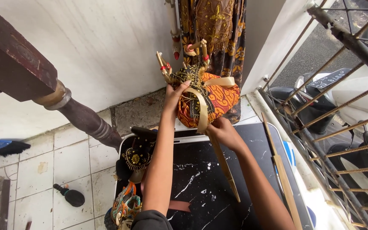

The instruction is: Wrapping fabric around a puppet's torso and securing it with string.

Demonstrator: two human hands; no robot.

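Fingers of the left hand (176,94) press against the puppet (201,91) near its dark, gold-trimmed upper body. The right hand (221,130) is clenched around the rod (224,164) just under the puppet's orange batik skirt. The puppet stands upright above the far edge of the black tabletop (201,187). A second puppet (132,179) lies at the tabletop's left side, and a loose stick (280,166) lies along its right.

Rod puppet (205,96) in orange batik skirt, upright above black marbled board (201,183).
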